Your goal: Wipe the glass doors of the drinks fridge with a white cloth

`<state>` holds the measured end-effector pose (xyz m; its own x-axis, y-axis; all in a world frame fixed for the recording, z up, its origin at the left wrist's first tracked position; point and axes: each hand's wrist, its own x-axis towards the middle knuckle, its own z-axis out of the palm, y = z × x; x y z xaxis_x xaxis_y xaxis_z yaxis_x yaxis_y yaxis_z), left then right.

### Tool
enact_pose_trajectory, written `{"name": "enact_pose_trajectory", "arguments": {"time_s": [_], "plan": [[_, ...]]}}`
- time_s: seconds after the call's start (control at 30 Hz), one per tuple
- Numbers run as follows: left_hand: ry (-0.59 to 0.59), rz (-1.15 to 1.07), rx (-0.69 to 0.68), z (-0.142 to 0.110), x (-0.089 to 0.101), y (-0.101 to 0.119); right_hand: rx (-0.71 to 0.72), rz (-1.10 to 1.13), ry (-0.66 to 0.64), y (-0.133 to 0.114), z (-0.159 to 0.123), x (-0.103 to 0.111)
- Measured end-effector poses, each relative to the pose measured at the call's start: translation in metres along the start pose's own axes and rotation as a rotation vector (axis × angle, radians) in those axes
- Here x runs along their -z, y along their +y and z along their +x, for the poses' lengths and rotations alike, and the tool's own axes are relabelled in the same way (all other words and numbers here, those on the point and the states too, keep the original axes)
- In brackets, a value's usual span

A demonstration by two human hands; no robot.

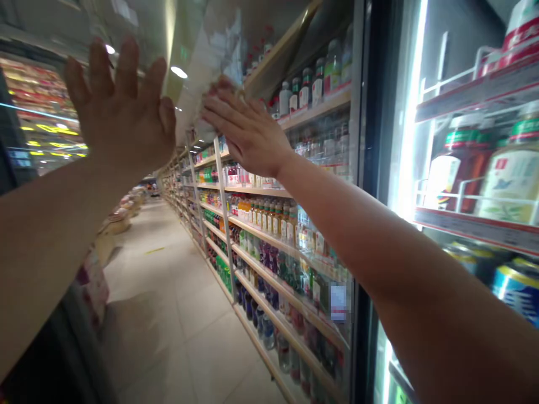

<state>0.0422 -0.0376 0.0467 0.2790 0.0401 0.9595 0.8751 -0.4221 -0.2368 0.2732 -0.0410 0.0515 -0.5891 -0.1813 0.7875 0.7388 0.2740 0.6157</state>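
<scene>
While the left hand [122, 112] is raised, fingers splayed, the right hand [248, 129] slants up-left at the glass door [314, 137] beside the lit cooler [475, 96]. They are apart; whether the right grips anything is unclear.

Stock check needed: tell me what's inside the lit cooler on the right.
Bottles stand on wire-fronted shelves, with cans below. Whatever the right arm covers lower down cannot be seen.

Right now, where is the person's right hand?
In the head view, the right hand is at upper middle, between the left hand and, to its right, the dark frame beside the lit cooler, with bottle shelves behind it.
</scene>
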Motion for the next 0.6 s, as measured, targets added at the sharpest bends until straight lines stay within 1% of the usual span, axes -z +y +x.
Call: {"name": "enact_pose_trajectory", "arguments": {"time_s": [0.03, 0.07, 0.1, 0.2, 0.23, 0.27, 0.3, 0.37, 0.4, 0.43, 0.47, 0.5, 0.53, 0.6], "plan": [[-0.002, -0.004, 0.006, 0.0, 0.0, 0.001, 0.048, 0.014, -0.033, -0.002, -0.001, 0.002], [-0.002, -0.012, 0.014, 0.0, 0.001, 0.002, 0.029, 0.004, -0.04, -0.003, -0.002, 0.004], [-0.005, -0.019, 0.019, 0.0, 0.002, 0.003, -0.057, -0.027, -0.015, -0.003, -0.002, 0.005], [-0.016, 0.006, 0.024, 0.0, 0.005, 0.006, -0.473, -0.137, 0.134, 0.0, -0.002, 0.004], [-0.02, 0.029, 0.022, -0.001, 0.006, 0.007, -0.546, -0.138, 0.162, 0.001, -0.003, 0.002], [-0.023, 0.055, 0.02, -0.001, 0.008, 0.008, -0.545, -0.111, 0.159, 0.002, -0.004, 0.0], [-0.026, 0.078, 0.017, -0.001, 0.009, 0.01, -0.47, -0.06, 0.125, 0.001, -0.007, -0.002], [-0.027, 0.106, 0.021, -0.002, 0.011, 0.012, -0.223, 0.064, 0.014, -0.001, -0.014, -0.006], [-0.031, 0.11, 0.025, -0.002, 0.012, 0.013, -0.122, 0.112, -0.037, -0.003, -0.018, -0.008], [-0.037, 0.11, 0.03, -0.002, 0.013, 0.014, -0.056, 0.142, -0.077, -0.004, -0.021, -0.01], [-0.048, 0.103, 0.035, -0.002, 0.014, 0.015, -0.043, 0.151, -0.094, -0.005, -0.023, -0.011], [-0.059, 0.092, 0.041, -0.001, 0.014, 0.015, -0.091, 0.142, -0.08, -0.006, -0.024, -0.013], [-0.067, 0.077, 0.047, -0.001, 0.015, 0.014, -0.202, 0.119, -0.033, -0.005, -0.024, -0.014], [-0.072, 0.044, 0.049, 0.0, 0.015, 0.012, -0.507, 0.054, 0.112, -0.005, -0.023, -0.014]]}}
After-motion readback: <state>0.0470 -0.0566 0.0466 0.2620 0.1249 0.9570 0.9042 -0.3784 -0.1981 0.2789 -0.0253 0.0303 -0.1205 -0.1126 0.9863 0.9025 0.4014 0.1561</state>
